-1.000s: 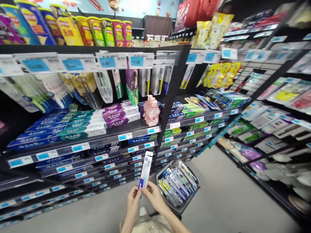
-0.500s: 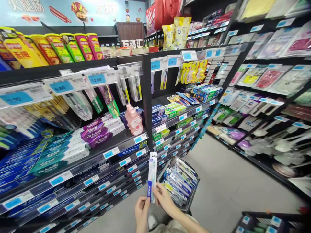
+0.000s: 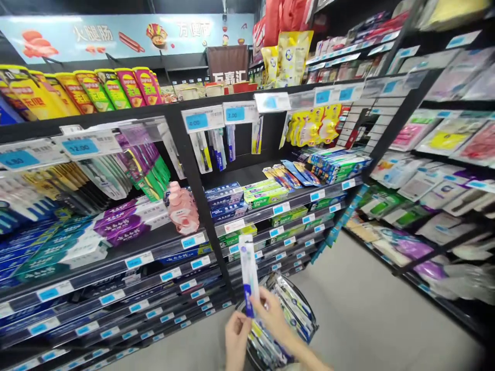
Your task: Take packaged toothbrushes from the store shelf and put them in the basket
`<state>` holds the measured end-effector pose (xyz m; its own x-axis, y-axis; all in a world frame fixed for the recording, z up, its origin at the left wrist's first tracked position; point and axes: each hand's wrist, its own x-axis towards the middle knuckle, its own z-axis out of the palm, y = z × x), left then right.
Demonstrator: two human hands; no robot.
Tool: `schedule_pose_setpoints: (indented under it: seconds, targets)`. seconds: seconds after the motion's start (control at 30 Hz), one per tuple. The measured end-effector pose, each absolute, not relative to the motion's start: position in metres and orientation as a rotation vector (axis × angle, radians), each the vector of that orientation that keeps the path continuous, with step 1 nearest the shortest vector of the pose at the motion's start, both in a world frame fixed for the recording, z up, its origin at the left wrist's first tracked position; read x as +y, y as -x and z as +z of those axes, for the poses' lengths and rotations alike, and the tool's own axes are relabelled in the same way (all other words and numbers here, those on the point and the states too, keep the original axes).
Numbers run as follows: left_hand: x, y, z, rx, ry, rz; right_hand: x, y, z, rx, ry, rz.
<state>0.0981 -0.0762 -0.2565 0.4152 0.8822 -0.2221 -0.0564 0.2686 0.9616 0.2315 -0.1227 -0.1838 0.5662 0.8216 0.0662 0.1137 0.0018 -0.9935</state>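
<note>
A packaged toothbrush (image 3: 249,268) in a clear and white pack with a blue lower part stands nearly upright in front of me. My right hand (image 3: 273,314) is closed on its lower right side, thumb and fingers pinching the pack. At its bottom left corner my left hand (image 3: 237,330) is closed in a pinch on the lower end. Just beyond and below my hands is a dark basket (image 3: 315,325) filled with several packaged toothbrushes (image 3: 294,304). My right hand and forearm cover part of the basket.
A black shelf unit holds toothpaste boxes (image 3: 266,193), pink bottles (image 3: 183,208) and hanging toothbrushes (image 3: 147,165). Chip canisters (image 3: 104,90) line its top. Another rack (image 3: 436,154) with bagged goods stands to the right, across the grey floor (image 3: 348,299).
My view has turned to the right, so the shelves shift left in the picture. Both hands still hold the packaged toothbrush, and the basket now appears lower, more behind my hands.
</note>
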Motion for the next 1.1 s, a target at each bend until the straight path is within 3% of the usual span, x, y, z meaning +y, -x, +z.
schedule_pose_setpoints:
  seconds: [0.2, 0.47, 0.83, 1.1]
  targets:
    - [-0.134, -0.162, -0.261, 0.886, -1.084, 0.645, -0.098, -0.334, -0.097, -1.009, 1.226, 0.669]
    - [-0.181, -0.163, -0.276, 0.967, -1.031, 0.582, -0.024, -0.386, 0.027, -1.219, 0.970, 0.620]
    - [-0.185, -0.133, -0.268, 1.152, -1.121, 0.698, 0.021, -0.383, 0.073, -1.283, 0.893, 0.516]
    - [-0.199, -0.143, -0.268, 1.116, -1.209, 0.522, 0.032, -0.378, 0.094, -1.235, 0.932, 0.562]
